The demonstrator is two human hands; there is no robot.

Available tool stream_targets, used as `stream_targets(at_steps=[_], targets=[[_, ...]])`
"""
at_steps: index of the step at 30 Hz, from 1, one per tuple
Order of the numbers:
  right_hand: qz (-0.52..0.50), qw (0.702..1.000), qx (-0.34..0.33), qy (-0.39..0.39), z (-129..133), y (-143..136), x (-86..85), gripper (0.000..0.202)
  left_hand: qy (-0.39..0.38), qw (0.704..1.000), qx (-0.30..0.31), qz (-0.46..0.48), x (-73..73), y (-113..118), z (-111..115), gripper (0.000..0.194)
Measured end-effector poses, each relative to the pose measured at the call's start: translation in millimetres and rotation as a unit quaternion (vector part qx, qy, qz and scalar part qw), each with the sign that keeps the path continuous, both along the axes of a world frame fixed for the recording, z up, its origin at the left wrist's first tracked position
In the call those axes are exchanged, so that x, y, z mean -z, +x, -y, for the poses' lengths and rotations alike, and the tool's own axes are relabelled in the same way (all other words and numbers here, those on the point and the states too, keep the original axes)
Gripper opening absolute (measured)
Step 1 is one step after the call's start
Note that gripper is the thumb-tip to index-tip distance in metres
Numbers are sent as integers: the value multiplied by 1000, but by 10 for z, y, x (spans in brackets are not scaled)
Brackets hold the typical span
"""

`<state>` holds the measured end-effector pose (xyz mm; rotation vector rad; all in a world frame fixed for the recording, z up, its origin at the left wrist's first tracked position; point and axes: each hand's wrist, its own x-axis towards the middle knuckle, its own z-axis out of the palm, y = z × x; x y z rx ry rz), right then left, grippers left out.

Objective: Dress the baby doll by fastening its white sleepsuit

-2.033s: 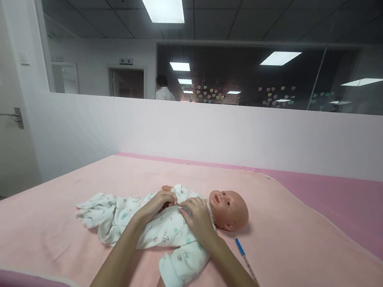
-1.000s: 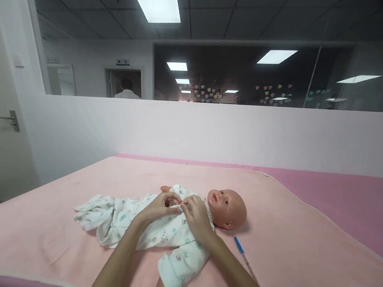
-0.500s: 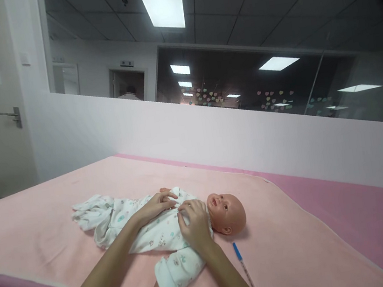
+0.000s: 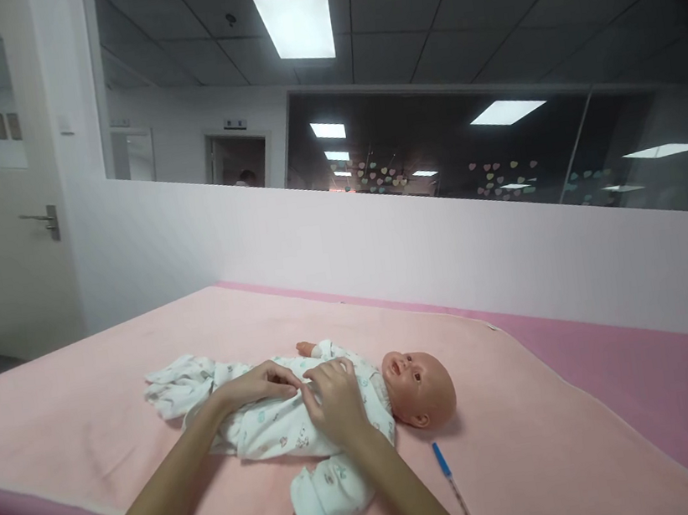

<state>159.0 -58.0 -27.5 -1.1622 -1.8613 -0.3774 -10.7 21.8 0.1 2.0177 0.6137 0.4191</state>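
A baby doll [image 4: 425, 386] lies on its back with its head to the right. It wears a white printed romper [image 4: 278, 431], whose empty-looking leg end is bunched up at the left. My left hand [image 4: 265, 383] is over the doll's belly, its fingertips pinched on the front of the romper. Right beside it, my right hand [image 4: 337, 395] rests on the chest with curled fingers gripping the same cloth. Both sets of fingertips nearly meet; what exactly lies between them is hidden. One doll arm stretches toward me, the other points away.
A thermometer-like stick with a blue cap [image 4: 442, 460] lies near the doll's head. The pink sheet [image 4: 531, 427] covers a padded surface against a low white wall [image 4: 380, 240] with glass above. A door [image 4: 13, 250] stands at the left.
Both hands have slid down the romper's front, away from the doll's head toward its belly. The camera view has shifted slightly, with the doll appearing a little farther right.
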Motion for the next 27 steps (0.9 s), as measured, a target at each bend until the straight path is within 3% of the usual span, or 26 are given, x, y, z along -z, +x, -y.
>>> stream_targets(at_steps=[7, 14, 27], targets=[[21, 999, 27, -11, -35, -86, 106, 7, -29, 999, -25, 27, 42, 3, 2, 25], [14, 1000, 4, -5, 8, -65, 122, 6, -89, 993, -28, 68, 20, 15, 9, 21], [14, 999, 32, 1, -45, -79, 161, 13, -91, 990, -36, 100, 84, 26, -48, 27]])
